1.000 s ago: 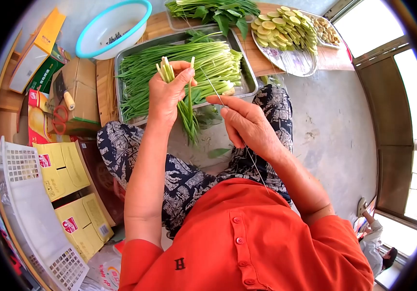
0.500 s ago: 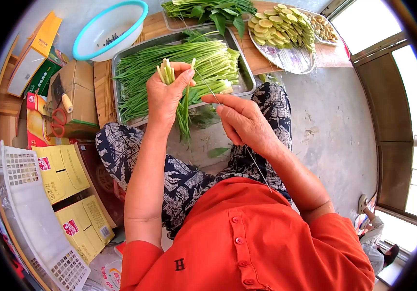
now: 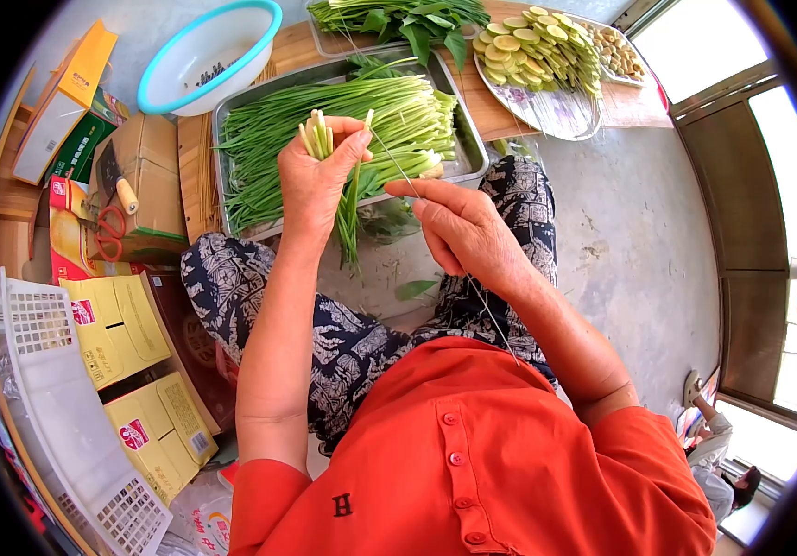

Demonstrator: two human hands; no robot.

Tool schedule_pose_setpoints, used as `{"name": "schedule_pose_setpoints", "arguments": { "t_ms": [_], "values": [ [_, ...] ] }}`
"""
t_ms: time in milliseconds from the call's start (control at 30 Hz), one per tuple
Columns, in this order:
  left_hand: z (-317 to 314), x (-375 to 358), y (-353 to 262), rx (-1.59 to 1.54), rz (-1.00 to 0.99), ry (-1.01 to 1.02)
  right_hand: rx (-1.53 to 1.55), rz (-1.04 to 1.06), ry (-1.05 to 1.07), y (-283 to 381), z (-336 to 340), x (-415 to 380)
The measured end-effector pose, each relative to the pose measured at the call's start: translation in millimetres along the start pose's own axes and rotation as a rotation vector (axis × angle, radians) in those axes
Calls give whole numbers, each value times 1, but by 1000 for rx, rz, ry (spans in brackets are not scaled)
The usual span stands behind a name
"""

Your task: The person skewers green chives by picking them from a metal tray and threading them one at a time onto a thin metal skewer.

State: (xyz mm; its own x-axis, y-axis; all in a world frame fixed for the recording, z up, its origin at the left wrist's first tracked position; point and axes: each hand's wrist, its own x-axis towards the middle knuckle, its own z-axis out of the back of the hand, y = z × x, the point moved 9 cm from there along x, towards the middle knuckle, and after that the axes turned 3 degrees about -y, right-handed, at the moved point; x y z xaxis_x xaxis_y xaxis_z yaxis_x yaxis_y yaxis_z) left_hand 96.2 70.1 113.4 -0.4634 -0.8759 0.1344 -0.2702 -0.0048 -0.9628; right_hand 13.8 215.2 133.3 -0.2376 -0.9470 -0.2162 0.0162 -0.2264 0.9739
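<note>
My left hand (image 3: pixel 320 176) is closed around a small bunch of green stalks (image 3: pixel 318 136), pale cut ends up and leaves hanging below. One stalk stands apart at the thumb tip, touching or very near the upper end of a thin metal skewer (image 3: pixel 389 157). Closed on that skewer is my right hand (image 3: pixel 473 232); the skewer's lower end reaches toward the red shirt. Behind the hands, a metal tray (image 3: pixel 479 153) holds many long green stalks (image 3: pixel 278 120), white ends to the right.
A blue-rimmed bowl (image 3: pixel 153 93) is at upper left. Sliced rounds on skewers (image 3: pixel 547 46) lie on a plate (image 3: pixel 556 120) at upper right. Left are a cardboard box (image 3: pixel 159 157), red scissors (image 3: pixel 109 232), a knife (image 3: pixel 126 193) and a white basket (image 3: pixel 65 389). A person's legs (image 3: pixel 714 445) show lower right.
</note>
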Motion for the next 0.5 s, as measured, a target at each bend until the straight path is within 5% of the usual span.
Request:
{"name": "schedule_pose_setpoints", "arguments": {
  "t_ms": [500],
  "values": [
    [1, -1, -11, 122, -111, -44, 84, -54, 18, 6, 3, -3]
  ]
}}
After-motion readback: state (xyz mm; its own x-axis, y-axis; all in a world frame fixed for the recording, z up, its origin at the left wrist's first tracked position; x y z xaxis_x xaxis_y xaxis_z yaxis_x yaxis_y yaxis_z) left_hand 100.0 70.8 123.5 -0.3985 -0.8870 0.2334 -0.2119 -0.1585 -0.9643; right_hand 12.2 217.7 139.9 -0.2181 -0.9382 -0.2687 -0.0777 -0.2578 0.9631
